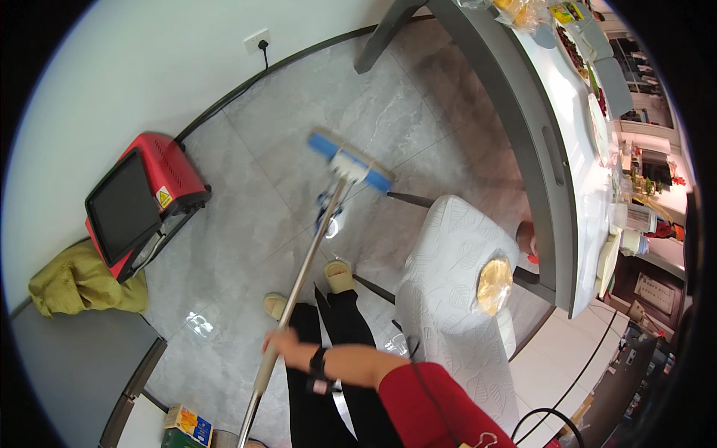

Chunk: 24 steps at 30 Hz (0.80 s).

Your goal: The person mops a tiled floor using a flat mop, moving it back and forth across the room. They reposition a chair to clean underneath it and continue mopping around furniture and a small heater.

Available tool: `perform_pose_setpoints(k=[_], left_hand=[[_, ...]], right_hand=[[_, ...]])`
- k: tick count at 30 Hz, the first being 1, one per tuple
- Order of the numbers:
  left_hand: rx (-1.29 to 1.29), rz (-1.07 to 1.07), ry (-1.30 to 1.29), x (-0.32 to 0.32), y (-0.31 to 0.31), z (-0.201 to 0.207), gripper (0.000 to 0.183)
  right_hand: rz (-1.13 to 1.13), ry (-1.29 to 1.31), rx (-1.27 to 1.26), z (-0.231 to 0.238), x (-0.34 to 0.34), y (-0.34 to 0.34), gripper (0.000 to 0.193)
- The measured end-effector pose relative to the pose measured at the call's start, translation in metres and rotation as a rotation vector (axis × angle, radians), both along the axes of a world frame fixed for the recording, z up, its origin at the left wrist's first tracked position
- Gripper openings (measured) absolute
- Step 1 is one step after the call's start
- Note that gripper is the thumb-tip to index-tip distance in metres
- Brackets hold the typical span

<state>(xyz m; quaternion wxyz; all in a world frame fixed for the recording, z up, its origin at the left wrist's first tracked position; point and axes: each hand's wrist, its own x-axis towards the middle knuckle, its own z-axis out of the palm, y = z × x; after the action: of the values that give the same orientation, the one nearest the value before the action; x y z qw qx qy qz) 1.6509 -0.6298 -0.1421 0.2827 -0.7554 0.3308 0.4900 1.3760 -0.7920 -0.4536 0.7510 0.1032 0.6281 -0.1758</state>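
My right hand is closed around the metal pole of a mop, its arm in a red sleeve with a black band at the wrist. The pole slants up from the lower edge to a wide head with blue ends and a white middle, slightly blurred. Grey marble-look floor tiles lie beneath that head. Just below it on the pole sits a small dark blue and metal part. My left hand is out of view.
Close to the head's right end stands a chair in a pale leaf-pattern cover, a gold round item on it. A grey-framed table rises beyond. Along the left wall are a red-and-black machine with a cord and an olive cloth.
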Motion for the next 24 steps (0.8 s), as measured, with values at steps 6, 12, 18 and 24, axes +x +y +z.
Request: perform_pose_setpoints(k=[6, 12, 18, 24], left_hand=[[0.271, 0.060, -0.214, -0.023, -0.016, 0.077, 0.036], [-0.135, -0.120, 0.147, -0.168, -0.116, -0.081, 0.031], [-0.367, -0.093, 0.669, -0.392, -0.282, -0.236, 0.031], [-0.240, -0.207, 0.780, -0.515, -0.438, -0.274, 0.033]], right_hand=[[-0.165, -0.271, 0.202, 0.056, 0.000, 0.018, 0.009], [-0.153, 0.090, -0.083, -0.044, -0.169, -0.121, 0.020], [0.020, 0.942, -0.393, -0.073, -0.382, -0.313, 0.025], [0.037, 0.922, -0.358, -0.043, -0.425, -0.354, 0.028]])
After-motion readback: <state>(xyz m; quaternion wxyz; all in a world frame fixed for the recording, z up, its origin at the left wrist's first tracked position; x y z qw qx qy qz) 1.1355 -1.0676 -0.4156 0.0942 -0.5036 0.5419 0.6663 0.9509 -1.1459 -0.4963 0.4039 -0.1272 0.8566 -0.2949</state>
